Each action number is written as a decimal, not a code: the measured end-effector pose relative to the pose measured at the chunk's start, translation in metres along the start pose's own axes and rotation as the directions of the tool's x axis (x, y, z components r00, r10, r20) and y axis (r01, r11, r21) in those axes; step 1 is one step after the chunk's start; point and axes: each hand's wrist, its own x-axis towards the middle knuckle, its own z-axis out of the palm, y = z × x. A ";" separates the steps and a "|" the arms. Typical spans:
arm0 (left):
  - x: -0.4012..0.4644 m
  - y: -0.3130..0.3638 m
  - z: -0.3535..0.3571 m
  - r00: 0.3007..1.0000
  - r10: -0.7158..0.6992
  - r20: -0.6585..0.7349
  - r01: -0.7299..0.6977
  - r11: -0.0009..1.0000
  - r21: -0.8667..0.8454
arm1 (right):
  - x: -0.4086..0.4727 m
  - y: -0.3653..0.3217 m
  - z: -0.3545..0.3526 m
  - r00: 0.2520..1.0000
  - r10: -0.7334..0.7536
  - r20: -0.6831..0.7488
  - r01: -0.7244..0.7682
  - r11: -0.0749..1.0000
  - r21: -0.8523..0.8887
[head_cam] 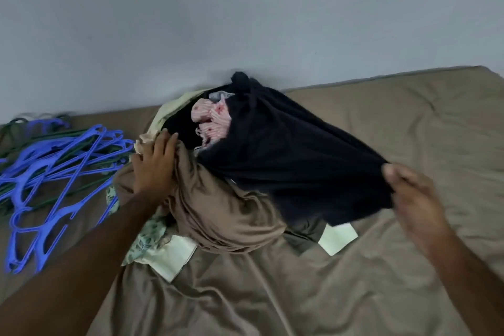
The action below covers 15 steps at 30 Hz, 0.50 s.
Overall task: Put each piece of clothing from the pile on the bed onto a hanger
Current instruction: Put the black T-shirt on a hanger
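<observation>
Your right hand [409,194] pinches the edge of the black garment [286,150], which is draped over the pile [218,199] in the middle of the bed [381,267], while your left hand [154,161] presses with straight fingers on the tan fabric beside it. Keep that press firm and draw the black piece out sideways, so nothing underneath drags along. Then reach for the blue hangers [54,172] lying left of the pile.

No readable text anywhere here, no label, brand, number or sign on the clothes, the hangers, the bedsheet or the wall.
</observation>
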 end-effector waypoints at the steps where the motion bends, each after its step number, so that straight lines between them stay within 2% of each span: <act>1: -0.005 0.004 0.001 0.998 0.064 0.006 -0.064 0.995 0.071 | -0.004 0.020 -0.021 0.993 0.088 -0.075 -0.090 0.995 -0.032; 3: -0.025 0.016 0.004 0.971 0.233 -0.057 -0.224 0.965 0.135 | -0.015 0.072 -0.061 0.943 0.303 -0.140 -0.329 0.916 -0.231; 5: -0.055 0.032 0.007 0.885 0.437 -0.164 -0.420 0.898 0.129 | -0.018 0.093 -0.069 0.917 0.296 -0.268 -0.389 0.813 -0.433; 6: -0.069 0.043 0.010 0.808 0.550 -0.209 -0.540 0.835 0.110 | -0.015 0.085 -0.058 0.917 0.277 -0.286 -0.371 0.855 -0.361; 8: -0.087 0.066 0.020 0.601 0.779 -0.180 -0.769 0.624 0.136 | 0.005 0.067 -0.017 0.977 0.109 -0.181 -0.161 0.941 -0.299; 9: -0.092 0.077 0.025 0.512 0.852 -0.114 -0.835 0.524 0.168 | 0.021 0.058 0.010 0.997 0.054 -0.057 -0.068 0.952 -0.297; 10: -0.094 0.088 0.033 0.467 0.884 -0.032 -0.865 0.464 0.191 | 0.036 0.060 0.032 0.995 0.060 0.082 -0.024 0.925 -0.380; 11: -0.093 0.097 0.039 0.467 0.883 0.056 -0.870 0.447 0.205 | 0.051 0.068 0.052 0.974 0.140 0.179 -0.037 0.874 -0.484; 13: -0.087 0.116 0.053 0.496 0.845 0.200 -0.862 0.451 0.234 | 0.064 0.095 0.071 0.908 0.374 0.188 -0.102 0.633 -0.767; 14: -0.083 0.122 0.058 0.498 0.834 0.236 -0.861 0.443 0.251 | 0.065 0.107 0.069 0.904 0.393 0.169 -0.055 0.500 -0.864; 15: -0.077 0.125 0.062 0.490 0.834 0.253 -0.864 0.425 0.271 | 0.064 0.119 0.064 0.924 0.348 0.161 0.003 0.415 -0.910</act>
